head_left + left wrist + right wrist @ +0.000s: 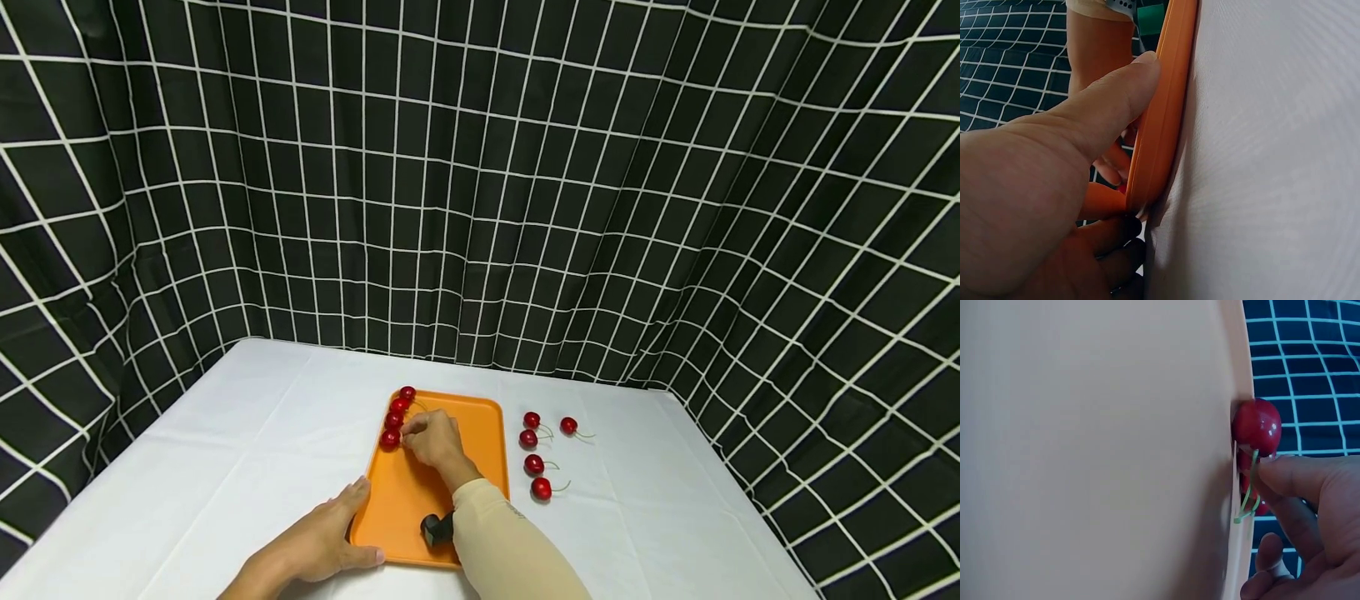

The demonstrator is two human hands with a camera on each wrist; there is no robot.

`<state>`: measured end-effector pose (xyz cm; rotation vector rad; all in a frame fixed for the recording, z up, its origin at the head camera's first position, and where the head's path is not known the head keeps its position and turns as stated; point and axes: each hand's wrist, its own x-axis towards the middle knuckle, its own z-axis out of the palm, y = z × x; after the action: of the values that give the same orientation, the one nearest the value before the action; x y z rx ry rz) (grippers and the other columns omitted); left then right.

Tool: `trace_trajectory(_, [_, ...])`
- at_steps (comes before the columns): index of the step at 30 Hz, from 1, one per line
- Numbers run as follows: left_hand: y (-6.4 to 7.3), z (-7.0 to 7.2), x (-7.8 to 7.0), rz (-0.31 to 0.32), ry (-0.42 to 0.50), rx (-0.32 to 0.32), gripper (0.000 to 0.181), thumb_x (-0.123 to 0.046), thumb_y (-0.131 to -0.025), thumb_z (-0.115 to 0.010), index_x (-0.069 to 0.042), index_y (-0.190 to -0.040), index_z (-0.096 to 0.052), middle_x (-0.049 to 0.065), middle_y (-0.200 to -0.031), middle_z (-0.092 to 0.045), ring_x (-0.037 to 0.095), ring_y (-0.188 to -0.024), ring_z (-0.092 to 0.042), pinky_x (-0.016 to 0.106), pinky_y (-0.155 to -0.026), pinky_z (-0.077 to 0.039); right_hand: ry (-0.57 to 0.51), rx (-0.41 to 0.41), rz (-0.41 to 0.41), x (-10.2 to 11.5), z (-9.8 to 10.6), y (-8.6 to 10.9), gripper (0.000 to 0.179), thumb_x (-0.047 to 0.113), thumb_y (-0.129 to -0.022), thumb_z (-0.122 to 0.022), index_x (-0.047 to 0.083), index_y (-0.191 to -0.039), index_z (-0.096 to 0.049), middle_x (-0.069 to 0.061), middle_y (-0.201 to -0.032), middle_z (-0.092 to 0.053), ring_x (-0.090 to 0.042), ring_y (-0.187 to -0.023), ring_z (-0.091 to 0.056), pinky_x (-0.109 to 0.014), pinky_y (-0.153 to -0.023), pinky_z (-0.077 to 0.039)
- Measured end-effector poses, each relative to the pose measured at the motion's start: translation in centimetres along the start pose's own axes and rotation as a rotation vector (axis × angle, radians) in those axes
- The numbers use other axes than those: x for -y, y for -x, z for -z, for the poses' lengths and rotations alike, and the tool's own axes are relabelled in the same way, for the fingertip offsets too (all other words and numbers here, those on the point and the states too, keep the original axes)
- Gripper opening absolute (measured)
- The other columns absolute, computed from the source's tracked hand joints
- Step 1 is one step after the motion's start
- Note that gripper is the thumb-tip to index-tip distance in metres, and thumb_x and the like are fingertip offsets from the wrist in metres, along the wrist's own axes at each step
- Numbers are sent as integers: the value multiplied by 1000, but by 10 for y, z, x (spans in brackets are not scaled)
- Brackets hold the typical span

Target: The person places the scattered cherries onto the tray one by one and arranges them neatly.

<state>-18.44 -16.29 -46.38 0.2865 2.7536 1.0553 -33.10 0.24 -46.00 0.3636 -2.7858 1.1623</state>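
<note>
Over the left side of the orange tray (480,433), my right hand (435,437) pinches the green stem (1249,497) of the nearest red cherry (390,439) between thumb and forefinger. That cherry (1258,427) sits against the tray's rim at the end of a row. Several cherries (400,405) line up along the tray's left edge, partly hidden behind the front one in the right wrist view. My left hand (322,533) rests at the tray's near left corner, thumb on the front rim (1163,125) and fingers along the left side.
Several cherries with stems (533,464) lie on the white tablecloth (675,500) right of the tray. One cherry (569,426) lies farther right. A black wrist device (437,529) hangs over the tray under my right sleeve. Black gridded curtains (465,208) surround the table.
</note>
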Motion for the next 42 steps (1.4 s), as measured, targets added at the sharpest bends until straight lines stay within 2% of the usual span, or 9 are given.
trace_trajectory(7, [2,0,-1,-7,0,5,108,-54,-69,-80,4,-147,-33,22,-153,-25,46,-136,-26,64,-107,-18,-55,0,7,0,12,3,9,9,-80,-79,18,-77,-78,16,-69,-64,-10,-72,-53,-23,-59,-46])
trace_trajectory(12, [2,1,-1,-15,1,6,107,-54,-69,-80,4,-147,-33,22,-154,-24,45,-137,-25,64,-108,-17,-99,0,28,3,33,2,5,12,-83,-77,17,-84,-78,12,-79,-67,-12,-76,-56,-26,-62,-48])
trace_trajectory(15, [2,1,-1,-12,3,6,108,-54,-69,-80,4,-147,-32,22,-154,-22,46,-137,-24,65,-108,-16,-126,-11,55,6,52,2,6,13,-85,-75,18,-86,-78,10,-86,-68,-13,-73,-55,-27,-58,-48])
trace_trajectory(20, [2,1,-1,-4,0,8,109,-54,-69,-80,4,-147,-32,23,-154,-21,46,-137,-24,65,-107,-16,-155,-83,121,12,89,5,8,12,-85,-75,20,-86,-78,8,-85,-70,-15,-67,-53,-28,-54,-46])
trace_trajectory(27, [1,1,-1,1,7,13,108,-50,-69,-82,6,-146,-32,23,-154,-20,47,-137,-23,66,-106,-16,-170,-208,215,13,139,12,7,11,-83,-76,13,-89,-79,7,-88,-72,-26,-85,-58,-34,-69,-48])
trace_trajectory(29, [0,1,-2,-2,11,12,108,-50,-69,-82,6,-146,-32,23,-154,-20,46,-137,-23,65,-107,-16,-179,-239,240,12,153,14,7,10,-84,-75,11,-90,-79,5,-88,-72,-25,-87,-59,-35,-72,-48])
trace_trajectory(33, [-1,1,-2,-10,9,10,108,-50,-69,-82,7,-146,-31,23,-154,-20,45,-137,-23,64,-108,-16,-186,-306,260,6,180,14,7,7,-83,-74,9,-89,-78,1,-89,-73,-20,-73,-56,-30,-61,-45])
trace_trajectory(37, [0,0,-1,-4,-2,8,109,-50,-69,-81,6,-147,-31,24,-154,-20,46,-137,-23,64,-107,-16,-174,-342,224,-10,200,8,7,10,-85,-74,10,-91,-78,-1,-93,-72,-18,-65,-51,-26,-50,-39])
trace_trajectory(42, [0,0,0,-7,-8,6,109,-52,-69,-81,5,-147,-31,23,-154,-20,49,-136,-24,67,-105,-18,-177,-415,133,-40,215,2,10,14,-86,-74,10,-93,-78,-4,-95,-72,-18,-82,-62,-32,-63,-48])
